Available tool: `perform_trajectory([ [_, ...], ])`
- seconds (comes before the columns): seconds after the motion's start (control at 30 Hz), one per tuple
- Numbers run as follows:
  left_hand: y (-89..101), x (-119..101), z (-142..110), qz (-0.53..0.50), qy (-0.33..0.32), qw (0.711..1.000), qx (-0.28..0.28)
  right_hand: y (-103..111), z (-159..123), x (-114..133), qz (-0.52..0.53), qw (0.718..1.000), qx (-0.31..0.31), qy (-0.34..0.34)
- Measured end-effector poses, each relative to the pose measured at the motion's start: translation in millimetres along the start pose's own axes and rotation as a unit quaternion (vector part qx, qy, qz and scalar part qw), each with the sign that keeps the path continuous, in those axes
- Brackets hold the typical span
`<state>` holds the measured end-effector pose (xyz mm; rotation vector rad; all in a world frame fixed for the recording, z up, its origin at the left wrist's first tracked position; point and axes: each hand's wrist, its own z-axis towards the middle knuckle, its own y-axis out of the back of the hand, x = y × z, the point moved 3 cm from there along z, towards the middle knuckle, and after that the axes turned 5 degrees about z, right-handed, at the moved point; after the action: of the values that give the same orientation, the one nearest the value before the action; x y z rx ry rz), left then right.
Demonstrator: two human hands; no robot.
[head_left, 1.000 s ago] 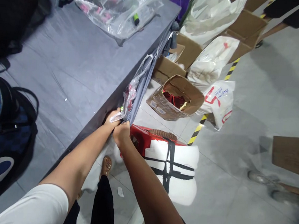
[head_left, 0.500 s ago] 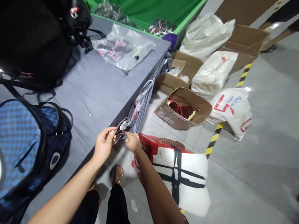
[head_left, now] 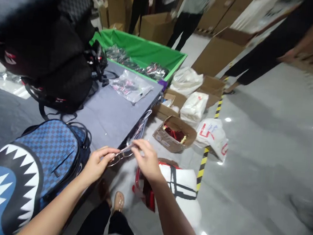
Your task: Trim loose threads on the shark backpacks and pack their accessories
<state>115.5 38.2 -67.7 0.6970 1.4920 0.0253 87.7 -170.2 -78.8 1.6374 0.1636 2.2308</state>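
Observation:
At the grey table's (head_left: 109,117) front edge, my left hand (head_left: 97,163) and my right hand (head_left: 147,160) both pinch a small clear plastic bag (head_left: 123,153) stretched between them. A larger clear bag (head_left: 140,129) hangs from the table edge just behind it. What the small bag holds is too blurred to name. A blue checkered backpack with a shark-mouth print (head_left: 29,165) lies on the table left of my left hand.
Black backpacks (head_left: 50,49) pile at the back left. A clear bag of small items (head_left: 130,87) lies on the table before a green bin (head_left: 143,52). On the floor: a red-and-white stool (head_left: 180,187), cardboard boxes (head_left: 174,135), white bags (head_left: 212,137). Other people's legs stand behind.
My head has lifted, so the green bin and the people behind came into view. Both hands rose from under the table edge, pulling the small clear bag up and outward.

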Motion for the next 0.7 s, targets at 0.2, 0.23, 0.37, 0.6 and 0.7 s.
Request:
perform_trajectory([
  [0.2, 44.6, -17.6, -25.6, 0.09, -0.082, 0.992, 0.033, -9.7, -6.5, 74.9, -0.216, 0.969, 0.075, 0.092],
  [0.23, 49.7, -17.9, -28.7, 0.11, -0.106, 0.988, 0.032, -12.9, -9.9, 82.8, -0.248, 0.96, 0.078, 0.108],
  [0.37, 66.3, -18.8, -38.3, 0.166, -0.22, 0.961, -0.016, -26.4, -22.5, 104.4, -0.359, 0.914, 0.095, 0.162],
  [0.6, 74.3, -17.6, -31.6, 0.002, -0.087, 0.994, 0.059, -10.9, -12.4, 122.0, -0.342, 0.924, 0.088, 0.145],
  [0.7, 69.0, -22.2, -26.1, -0.099, -0.011, 0.985, 0.141, -1.0, 0.9, 120.6, -0.281, 0.943, 0.096, 0.148],
])
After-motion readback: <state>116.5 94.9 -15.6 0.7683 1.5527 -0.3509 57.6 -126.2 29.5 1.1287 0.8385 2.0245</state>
